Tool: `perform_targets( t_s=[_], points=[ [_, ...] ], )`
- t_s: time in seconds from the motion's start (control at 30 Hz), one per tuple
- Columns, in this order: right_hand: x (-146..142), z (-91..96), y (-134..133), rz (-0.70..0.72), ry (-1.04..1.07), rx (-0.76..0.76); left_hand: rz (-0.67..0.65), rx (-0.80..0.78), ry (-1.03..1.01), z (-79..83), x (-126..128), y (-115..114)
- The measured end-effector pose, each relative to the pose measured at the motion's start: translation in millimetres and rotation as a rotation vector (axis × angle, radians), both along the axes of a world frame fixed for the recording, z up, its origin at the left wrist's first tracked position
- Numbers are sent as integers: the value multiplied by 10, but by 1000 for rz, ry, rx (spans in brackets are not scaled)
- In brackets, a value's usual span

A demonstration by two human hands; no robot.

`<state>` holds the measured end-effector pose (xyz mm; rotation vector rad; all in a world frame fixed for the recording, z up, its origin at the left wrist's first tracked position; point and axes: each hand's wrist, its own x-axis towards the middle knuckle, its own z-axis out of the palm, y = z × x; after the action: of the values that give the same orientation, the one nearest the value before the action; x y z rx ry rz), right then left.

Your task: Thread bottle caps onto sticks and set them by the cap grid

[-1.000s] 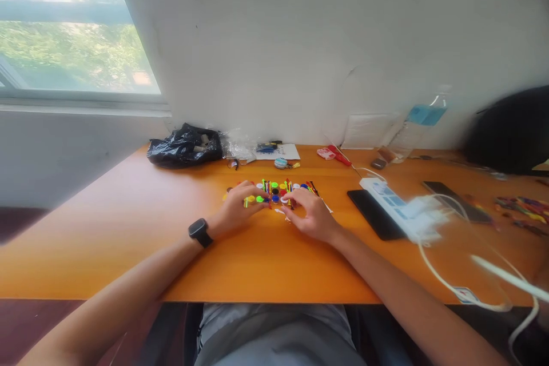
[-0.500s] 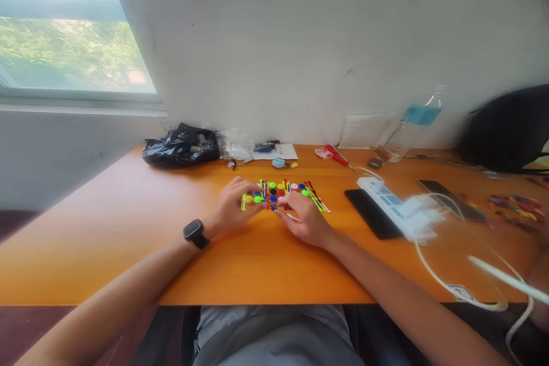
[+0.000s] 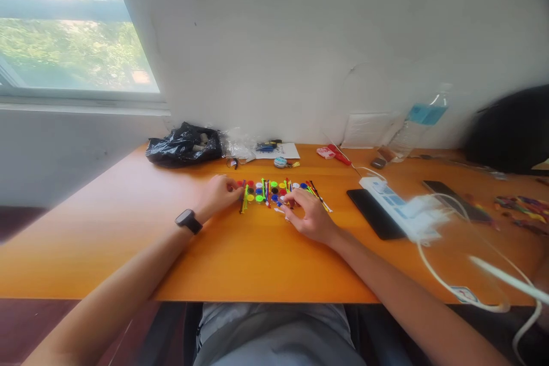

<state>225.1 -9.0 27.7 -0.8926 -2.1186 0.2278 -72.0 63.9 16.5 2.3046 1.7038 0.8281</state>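
Small round discs (image 3: pixel 259 198) in several colours lie in rows on the table, with groups of thin coloured plastic sticks (image 3: pixel 246 200) between and beside them. My left hand (image 3: pixel 221 195), a dark watch on its wrist, rests at the left end of the rows with its fingers curled together by a red disc; what they pinch, if anything, is hidden. Over the right part of the rows is my right hand (image 3: pixel 312 214). Its thumb and forefinger come together near a blue disc and a small white piece (image 3: pixel 278 210); what lies between the tips is too small to name.
A black plastic bag (image 3: pixel 184 146), a paper sheet (image 3: pixel 287 151) and a small round tin (image 3: pixel 280 162) lie along the wall. Right of my hands are a black phone (image 3: pixel 374 214), a white power strip (image 3: pixel 388 197) with cables, and a clear bottle (image 3: pixel 422 120).
My left hand has moved left, away from the middle, uncovering discs and sticks at the left end. My right hand has shifted slightly right, its thumb and forefinger a little farther apart.
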Motion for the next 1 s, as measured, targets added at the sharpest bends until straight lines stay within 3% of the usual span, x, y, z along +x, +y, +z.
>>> perform_targets(
  t_s=[1.0],
  points=[
    [-2,-8,-2,-9,-19,2,1,23,83,28,77,-29]
  ],
)
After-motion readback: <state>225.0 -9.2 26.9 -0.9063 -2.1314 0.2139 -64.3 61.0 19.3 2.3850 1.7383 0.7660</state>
